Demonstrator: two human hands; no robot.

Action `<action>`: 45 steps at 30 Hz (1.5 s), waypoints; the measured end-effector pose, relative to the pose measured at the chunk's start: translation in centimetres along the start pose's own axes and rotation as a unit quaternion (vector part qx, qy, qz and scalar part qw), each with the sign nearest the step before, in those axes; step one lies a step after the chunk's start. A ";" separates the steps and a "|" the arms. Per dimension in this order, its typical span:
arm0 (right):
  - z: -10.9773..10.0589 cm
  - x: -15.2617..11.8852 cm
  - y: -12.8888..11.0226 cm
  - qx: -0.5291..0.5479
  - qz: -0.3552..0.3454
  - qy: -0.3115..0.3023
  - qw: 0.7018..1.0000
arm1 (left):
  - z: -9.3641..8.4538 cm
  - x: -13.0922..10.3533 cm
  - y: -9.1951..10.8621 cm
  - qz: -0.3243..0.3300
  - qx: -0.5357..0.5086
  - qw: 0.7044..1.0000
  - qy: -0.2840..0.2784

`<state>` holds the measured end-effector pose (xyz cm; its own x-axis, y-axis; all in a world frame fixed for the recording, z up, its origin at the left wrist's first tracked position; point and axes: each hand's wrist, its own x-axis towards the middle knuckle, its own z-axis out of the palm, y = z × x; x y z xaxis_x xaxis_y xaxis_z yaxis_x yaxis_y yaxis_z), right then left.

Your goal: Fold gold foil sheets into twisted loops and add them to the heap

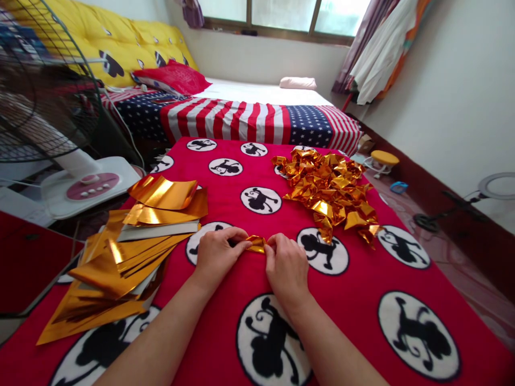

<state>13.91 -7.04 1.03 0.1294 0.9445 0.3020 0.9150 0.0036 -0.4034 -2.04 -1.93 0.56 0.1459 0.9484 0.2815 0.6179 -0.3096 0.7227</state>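
Between my two hands is a small folded piece of gold foil paper [256,244], held just over the red cloth. My left hand [219,252] pinches its left end between thumb and fingers. At the other end, my right hand [286,262] has its thumb and fingers closed on it. To the left lies a loose stack of gold foil sheets [140,257], fanned out with some pale undersides showing. A heap of folded gold foil pieces [325,187] sits beyond my right hand.
A red cloth [346,327] with black figures in white circles covers the table. An electric fan [86,182] stands at the left. Behind is a bed with a striped, starred cover [241,118]. A ring-light stand [454,209] and yellow stool [385,157] are at right.
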 end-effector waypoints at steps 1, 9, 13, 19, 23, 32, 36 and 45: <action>0.0 0.0 0.0 0.001 0.001 0.001 1.000 | 0.0 0.0 0.0 -0.002 -0.002 1.000 -0.002; 0.2 0.0 0.1 -0.002 0.000 0.009 1.000 | 0.1 0.1 -0.1 0.016 -0.023 0.999 0.015; 0.3 0.0 0.2 -0.003 0.000 0.008 1.000 | 0.0 0.5 -0.1 0.023 0.025 0.999 -0.016; 0.3 0.0 0.1 0.005 0.004 0.005 1.000 | -0.4 0.8 0.0 0.005 0.110 0.992 -0.069; 0.3 -0.1 0.3 0.037 0.005 0.005 0.999 | -0.5 0.5 0.2 -0.007 0.090 0.994 -0.063; 0.3 0.3 1.1 0.200 0.029 0.042 0.978 | -0.2 0.0 -0.1 -0.027 -0.051 0.997 -0.049; 0.4 0.3 1.1 0.227 0.038 0.031 0.973 | 0.1 -0.1 -0.3 -0.011 -0.107 0.994 -0.026; 0.6 0.3 1.2 0.284 0.061 0.015 0.957 | 0.2 -0.2 0.0 -0.001 -0.136 0.990 -0.042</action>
<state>14.77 -6.55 0.11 0.2415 0.9391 0.2443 0.5384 0.0797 -0.8389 -1.89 -2.12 0.38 0.2161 0.9476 0.2351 0.3894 -0.3045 0.8693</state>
